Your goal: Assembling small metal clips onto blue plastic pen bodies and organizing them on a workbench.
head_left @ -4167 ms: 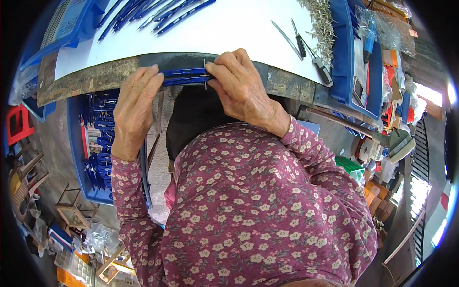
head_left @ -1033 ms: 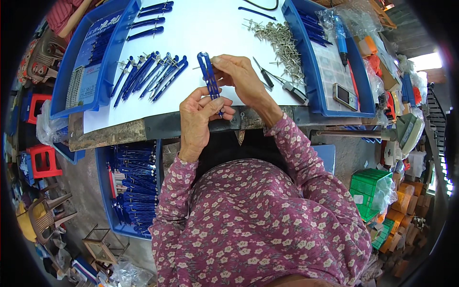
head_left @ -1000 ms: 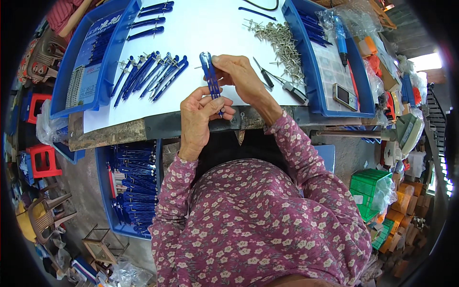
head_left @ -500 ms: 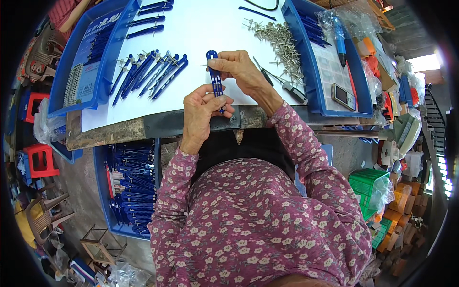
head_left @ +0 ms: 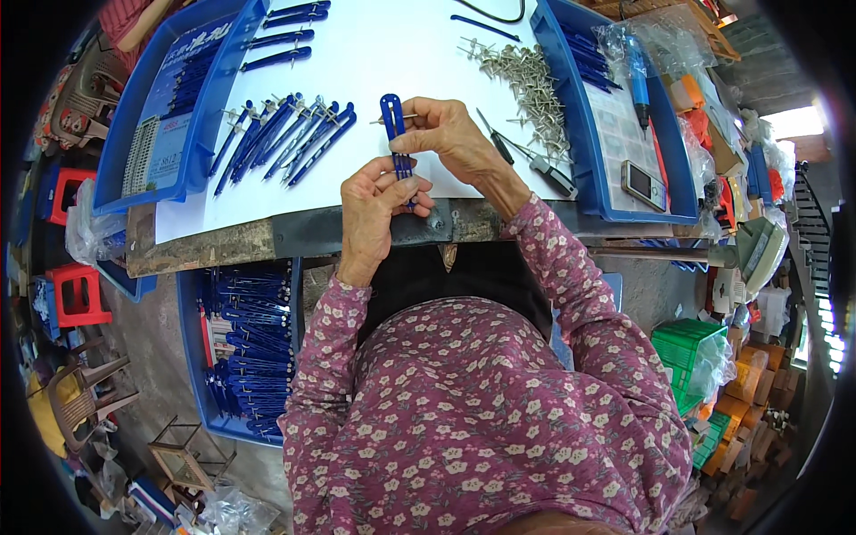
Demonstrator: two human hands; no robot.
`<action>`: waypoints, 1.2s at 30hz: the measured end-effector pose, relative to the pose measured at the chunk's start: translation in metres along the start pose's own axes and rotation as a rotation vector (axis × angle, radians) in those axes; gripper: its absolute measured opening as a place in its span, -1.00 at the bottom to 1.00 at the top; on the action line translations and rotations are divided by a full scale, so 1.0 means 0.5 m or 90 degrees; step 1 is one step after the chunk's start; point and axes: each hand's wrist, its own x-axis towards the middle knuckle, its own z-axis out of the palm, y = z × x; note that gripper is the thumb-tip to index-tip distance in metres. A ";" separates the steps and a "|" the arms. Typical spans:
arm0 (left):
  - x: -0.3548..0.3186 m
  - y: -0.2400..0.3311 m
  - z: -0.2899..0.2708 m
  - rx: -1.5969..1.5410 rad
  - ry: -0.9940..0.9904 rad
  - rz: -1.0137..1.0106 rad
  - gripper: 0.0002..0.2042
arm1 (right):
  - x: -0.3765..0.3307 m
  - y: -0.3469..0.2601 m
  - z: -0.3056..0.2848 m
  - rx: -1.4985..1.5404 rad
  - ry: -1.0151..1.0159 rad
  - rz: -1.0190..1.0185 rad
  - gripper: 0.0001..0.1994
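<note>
Between both hands I hold a flat blue slotted strip upright, above the near table edge. My left hand is closed on its lower end. My right hand pinches it higher up, with a thin metal pin showing across the strip by the fingers. To the left lies a row of blue strips with metal pins on the white sheet. A heap of small metal pins with round heads lies to the right of my right hand.
Blue trays stand at the left and right of the table. Screwdrivers lie right of my right hand. Below the table's worn front edge sits a blue bin full of blue strips. A phone lies in the right tray.
The slotted strip's upper end shows more fully now. My right fingers have shifted slightly on it, and the pin's end juts out left of it. My left hand has hardly moved.
</note>
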 end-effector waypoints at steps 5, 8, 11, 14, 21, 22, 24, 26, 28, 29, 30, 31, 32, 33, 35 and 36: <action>0.003 0.002 -0.001 0.003 -0.003 0.008 -0.81 | 0.000 0.000 -0.001 0.035 -0.013 0.007 -0.69; 0.003 0.009 -0.001 -0.001 -0.001 0.018 -0.81 | 0.000 -0.004 0.000 0.030 -0.035 0.028 -0.70; 0.007 0.015 -0.006 0.009 -0.002 0.027 -0.81 | -0.005 -0.014 0.001 -0.042 -0.025 0.051 -0.69; 0.006 0.029 -0.018 -0.002 0.003 0.019 -0.81 | -0.006 -0.021 0.009 -0.215 0.073 -0.084 -0.65; 0.012 0.096 -0.070 0.071 -0.081 -0.084 -0.80 | 0.008 -0.049 0.023 -0.771 -0.058 -0.418 -0.57; 0.015 0.104 -0.079 0.103 -0.081 -0.095 -0.80 | 0.014 -0.053 0.024 -0.868 -0.076 -0.474 -0.59; 0.019 0.117 -0.095 0.164 -0.077 -0.117 -0.80 | 0.024 -0.063 0.029 -0.902 -0.098 -0.477 -0.64; 0.021 0.127 -0.104 0.162 -0.074 -0.119 -0.79 | 0.038 -0.063 0.032 -0.913 -0.197 -0.508 -0.71; 0.027 0.138 -0.111 0.183 -0.106 -0.112 -0.79 | 0.048 -0.067 0.035 -0.947 -0.219 -0.520 -0.74; 0.029 0.141 -0.110 0.183 -0.105 -0.109 -0.79 | 0.055 -0.070 0.032 -0.954 -0.234 -0.526 -0.74; 0.031 0.141 -0.109 0.160 -0.090 -0.092 -0.76 | 0.062 -0.073 0.030 -0.960 -0.251 -0.532 -0.75; 0.033 0.142 -0.109 0.134 -0.076 -0.076 -0.72 | 0.071 -0.074 0.029 -0.962 -0.254 -0.535 -0.75; 0.034 0.143 -0.106 0.132 -0.074 -0.072 -0.72 | 0.080 -0.074 0.028 -0.952 -0.236 -0.531 -0.75; 0.033 0.144 -0.098 0.098 -0.012 -0.017 -0.67 | 0.091 -0.074 0.028 -0.941 -0.218 -0.527 -0.75; 0.025 0.143 -0.082 0.076 0.087 0.080 -0.55 | 0.115 -0.065 0.016 -0.935 -0.180 -0.517 -0.76; 0.020 0.136 -0.080 0.073 0.086 0.082 -0.55 | 0.129 -0.063 0.011 -0.925 -0.139 -0.507 -0.76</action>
